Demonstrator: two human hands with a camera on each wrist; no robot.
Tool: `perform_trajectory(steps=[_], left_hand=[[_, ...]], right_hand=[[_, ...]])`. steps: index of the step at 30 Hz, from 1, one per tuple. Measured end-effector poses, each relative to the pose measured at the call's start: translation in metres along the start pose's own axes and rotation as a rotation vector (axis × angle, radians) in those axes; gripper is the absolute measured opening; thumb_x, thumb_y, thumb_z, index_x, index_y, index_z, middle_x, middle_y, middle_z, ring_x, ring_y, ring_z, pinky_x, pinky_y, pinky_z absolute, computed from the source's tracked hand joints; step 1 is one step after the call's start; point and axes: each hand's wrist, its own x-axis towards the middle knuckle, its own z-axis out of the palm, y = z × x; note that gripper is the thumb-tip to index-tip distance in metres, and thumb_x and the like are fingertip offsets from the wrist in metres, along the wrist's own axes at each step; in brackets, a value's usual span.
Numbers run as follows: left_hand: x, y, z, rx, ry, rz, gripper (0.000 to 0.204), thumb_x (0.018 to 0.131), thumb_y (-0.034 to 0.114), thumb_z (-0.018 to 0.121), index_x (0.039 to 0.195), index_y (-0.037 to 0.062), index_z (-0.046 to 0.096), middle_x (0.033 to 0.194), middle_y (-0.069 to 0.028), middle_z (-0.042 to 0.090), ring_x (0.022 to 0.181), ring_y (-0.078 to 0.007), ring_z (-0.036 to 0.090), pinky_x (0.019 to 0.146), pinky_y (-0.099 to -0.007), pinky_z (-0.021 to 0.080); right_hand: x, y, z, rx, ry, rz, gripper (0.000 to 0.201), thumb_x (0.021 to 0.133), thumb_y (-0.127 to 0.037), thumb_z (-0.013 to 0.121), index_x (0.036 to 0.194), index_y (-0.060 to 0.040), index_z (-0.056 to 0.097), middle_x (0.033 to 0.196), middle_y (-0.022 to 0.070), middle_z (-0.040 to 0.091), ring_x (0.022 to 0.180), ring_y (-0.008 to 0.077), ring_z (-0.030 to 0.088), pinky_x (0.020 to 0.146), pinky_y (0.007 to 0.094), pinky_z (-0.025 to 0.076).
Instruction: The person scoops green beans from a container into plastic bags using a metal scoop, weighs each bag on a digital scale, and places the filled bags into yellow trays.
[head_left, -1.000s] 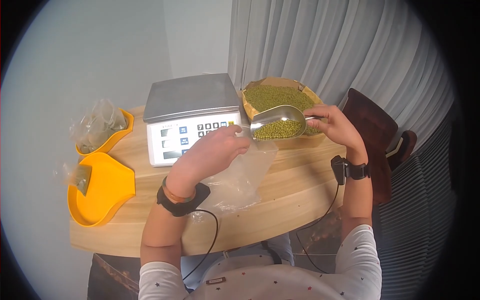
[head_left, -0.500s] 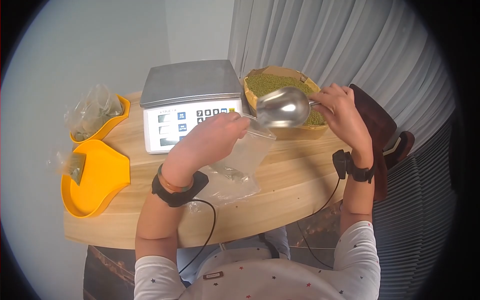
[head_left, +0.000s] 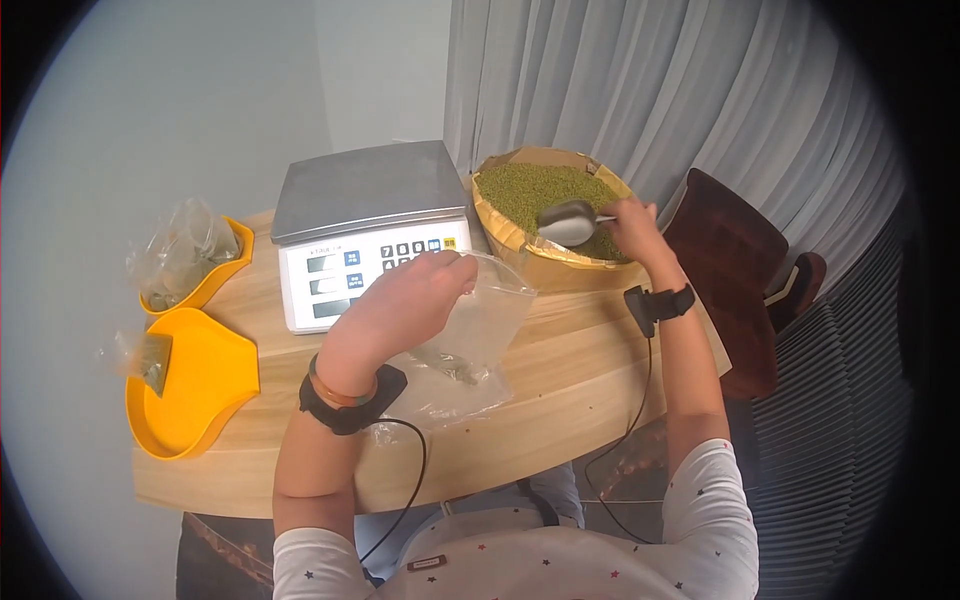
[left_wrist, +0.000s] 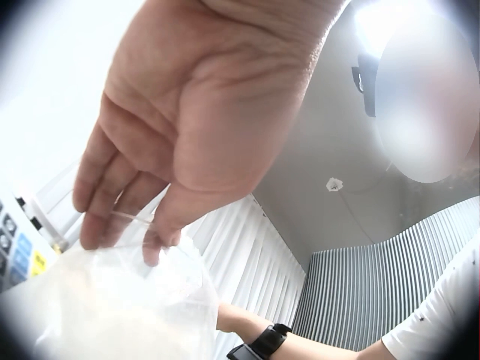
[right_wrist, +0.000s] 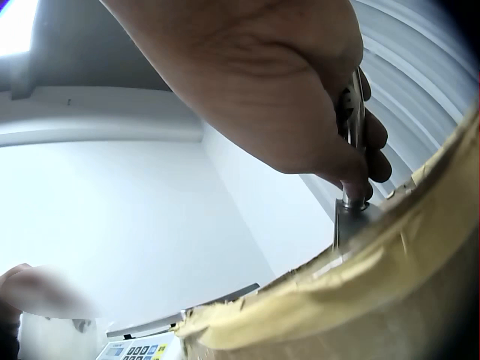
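My left hand (head_left: 415,305) pinches the top edge of a clear plastic bag (head_left: 490,330), whose mouth gapes toward the right. Low in that bag, a small greenish patch shows through the film. In the left wrist view, the bag (left_wrist: 127,307) hangs from thumb and fingertips. With my right hand (head_left: 635,235) I grip the handle of a metal scoop (head_left: 568,224). Its bowl lies against the green beans (head_left: 530,190) in a round, paper-lined tub (head_left: 565,272). From the right wrist, the tub's yellow rim hides most of the scoop's bowl (right_wrist: 352,223).
A white weighing scale (head_left: 370,210) with a grey platform stands left of the tub. Two yellow trays sit at the left: the front tray (head_left: 205,375) has one small filled bag (head_left: 155,360), the back tray (head_left: 225,270) several bags. A dark red chair (head_left: 730,260) stands at the right.
The scoop, full of beans a second ago, tipped over at the bag's mouth. My right hand then carried it back into the tub. My left hand keeps its pinch on the bag.
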Motion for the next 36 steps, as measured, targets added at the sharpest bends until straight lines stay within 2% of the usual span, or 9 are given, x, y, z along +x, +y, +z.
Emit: perform_trajectory(steps=[4, 6, 7, 9, 12, 15, 21, 26, 36], left_hand=[[0.001, 0.003, -0.001, 0.003, -0.024, -0.002, 0.015, 0.100, 0.015, 0.053, 0.100, 0.0008, 0.055, 0.095, -0.0166, 0.061, 0.096, -0.0366, 0.059, 0.082, -0.0437, 0.049], [0.001, 0.004, -0.002, 0.011, -0.042, -0.007, 0.014, 0.100, 0.015, 0.053, 0.100, 0.0008, 0.055, 0.096, -0.0167, 0.061, 0.096, -0.0366, 0.060, 0.082, -0.0435, 0.049], [0.001, 0.005, -0.002, 0.003, -0.038, -0.003, 0.014, 0.100, 0.014, 0.053, 0.100, 0.0008, 0.055, 0.096, -0.0166, 0.061, 0.096, -0.0367, 0.060, 0.082, -0.0435, 0.049], [0.001, 0.006, -0.003, -0.002, -0.034, 0.004, 0.014, 0.099, 0.014, 0.053, 0.101, 0.0007, 0.055, 0.096, -0.0166, 0.061, 0.097, -0.0367, 0.060, 0.082, -0.0435, 0.049], [0.001, 0.005, -0.004, -0.014, -0.026, 0.007, 0.011, 0.098, 0.012, 0.054, 0.100, 0.0007, 0.056, 0.096, -0.0158, 0.061, 0.096, -0.0363, 0.060, 0.082, -0.0433, 0.050], [0.001, 0.003, -0.003, 0.017, -0.011, 0.058, 0.010, 0.096, 0.010, 0.055, 0.098, 0.0008, 0.057, 0.096, -0.0151, 0.062, 0.097, -0.0358, 0.060, 0.082, -0.0428, 0.050], [0.002, 0.004, -0.003, 0.009, 0.005, 0.060, 0.010, 0.096, 0.011, 0.056, 0.097, 0.0010, 0.059, 0.096, -0.0149, 0.062, 0.096, -0.0353, 0.061, 0.083, -0.0422, 0.051], [0.002, 0.003, -0.003, -0.001, -0.009, 0.006, 0.013, 0.097, 0.014, 0.056, 0.098, 0.0014, 0.059, 0.095, -0.0148, 0.062, 0.096, -0.0351, 0.061, 0.082, -0.0428, 0.050], [0.003, -0.005, 0.002, -0.030, 0.028, 0.059, 0.013, 0.097, 0.013, 0.057, 0.097, 0.0002, 0.059, 0.094, -0.0139, 0.061, 0.094, -0.0346, 0.060, 0.081, -0.0419, 0.050]], right_hand=[[0.006, -0.005, 0.032, 0.186, -0.091, 0.022, 0.024, 0.086, -0.007, 0.067, 0.108, -0.0087, 0.076, 0.102, 0.0169, 0.072, 0.105, 0.0353, 0.064, 0.093, 0.0501, 0.040], [0.008, -0.003, 0.042, 0.346, -0.127, 0.012, 0.029, 0.084, -0.002, 0.068, 0.112, -0.0040, 0.073, 0.106, 0.0196, 0.072, 0.102, 0.0368, 0.066, 0.092, 0.0410, 0.047], [0.009, -0.001, 0.041, 0.347, -0.121, 0.015, 0.029, 0.084, -0.002, 0.068, 0.112, -0.0040, 0.073, 0.106, 0.0196, 0.072, 0.102, 0.0368, 0.066, 0.092, 0.0410, 0.047], [0.012, 0.002, 0.039, 0.506, -0.237, 0.048, 0.029, 0.085, 0.000, 0.068, 0.114, 0.0001, 0.071, 0.106, 0.0184, 0.073, 0.102, 0.0309, 0.067, 0.091, 0.0358, 0.050], [0.011, 0.008, 0.039, 0.637, -0.269, 0.150, 0.027, 0.087, 0.000, 0.067, 0.113, 0.0021, 0.071, 0.105, 0.0162, 0.073, 0.101, 0.0263, 0.067, 0.092, 0.0356, 0.049], [0.005, 0.014, 0.036, 0.720, -0.153, 0.171, 0.022, 0.086, 0.002, 0.068, 0.108, 0.0028, 0.072, 0.093, 0.0112, 0.072, 0.088, 0.0191, 0.064, 0.082, 0.0323, 0.050], [-0.004, 0.029, 0.025, 0.888, -0.136, 0.298, 0.020, 0.091, -0.003, 0.068, 0.110, 0.0015, 0.070, 0.095, 0.0037, 0.069, 0.089, 0.0139, 0.061, 0.082, 0.0283, 0.048], [-0.011, 0.040, 0.032, 0.941, -0.123, 0.271, 0.021, 0.094, -0.008, 0.066, 0.112, 0.0014, 0.071, 0.095, 0.0007, 0.069, 0.087, 0.0090, 0.058, 0.080, 0.0270, 0.047], [-0.020, 0.012, -0.030, 0.944, -0.129, 0.086, 0.022, 0.093, -0.007, 0.068, 0.112, 0.0036, 0.069, 0.095, 0.0019, 0.069, 0.091, 0.0108, 0.058, 0.086, 0.0280, 0.047]])
